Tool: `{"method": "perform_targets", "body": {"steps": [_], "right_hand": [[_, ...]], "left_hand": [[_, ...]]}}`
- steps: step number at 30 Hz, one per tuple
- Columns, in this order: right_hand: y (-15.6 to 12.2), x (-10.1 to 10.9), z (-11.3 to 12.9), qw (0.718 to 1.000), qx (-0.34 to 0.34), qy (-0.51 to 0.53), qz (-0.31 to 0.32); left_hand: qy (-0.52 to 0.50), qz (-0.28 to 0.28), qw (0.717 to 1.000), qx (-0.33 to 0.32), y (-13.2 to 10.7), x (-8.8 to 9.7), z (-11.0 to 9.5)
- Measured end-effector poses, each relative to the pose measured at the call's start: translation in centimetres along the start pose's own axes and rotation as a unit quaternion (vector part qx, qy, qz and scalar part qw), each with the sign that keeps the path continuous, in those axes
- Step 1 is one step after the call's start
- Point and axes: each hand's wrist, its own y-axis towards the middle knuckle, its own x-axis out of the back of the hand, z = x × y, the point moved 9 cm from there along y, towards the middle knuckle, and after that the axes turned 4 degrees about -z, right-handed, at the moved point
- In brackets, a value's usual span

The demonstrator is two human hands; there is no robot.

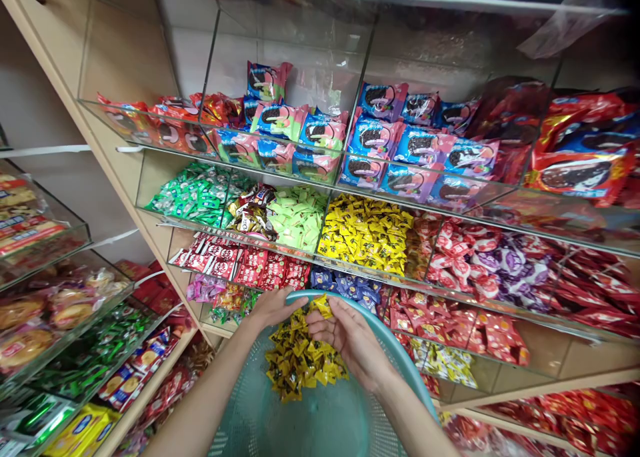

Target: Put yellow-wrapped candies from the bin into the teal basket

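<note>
A teal plastic basket (400, 350) with perforated sides is tilted below the shelves. Inside it lies a pile of yellow wrapped candies (305, 364) with dark print. My left hand (275, 308) is closed on the basket's far rim, its fingers partly hidden. Over the pile, my right hand (345, 334) pinches a yellow wrapped candy (321, 306) between thumb and fingers. Straight ahead, a clear shelf compartment holds many yellow candies (367, 234) in the same kind of wrapper.
Green-wrapped sweets (193, 194) and pale green packets (297, 216) fill compartments to the left. Purple and red sweets (510, 260) sit to the right. Above are blue and pink cookie packs (417, 144). Clear shelf edges (280, 245) jut out near the basket; packaged bread (65, 307) is at left.
</note>
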Motion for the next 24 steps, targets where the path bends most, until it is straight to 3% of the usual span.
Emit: {"method": "perform_targets", "body": {"steps": [5,13,24], "right_hand": [[-0.2,-0.2,0.0,1.000,-0.004,-0.017,-0.001],[0.5,1.5,-0.8,0.998,-0.007,-0.040,-0.053],[0.5,0.9,-1.2,0.998,0.000,-0.048,-0.032]], "left_hand": [[-0.009,0.003,1.000,0.023,0.0,0.0,0.3],[-0.003,0.012,1.000,0.007,0.0,0.0,-0.1],[0.025,0.009,1.000,-0.011,0.4,-0.2,-0.1]]}}
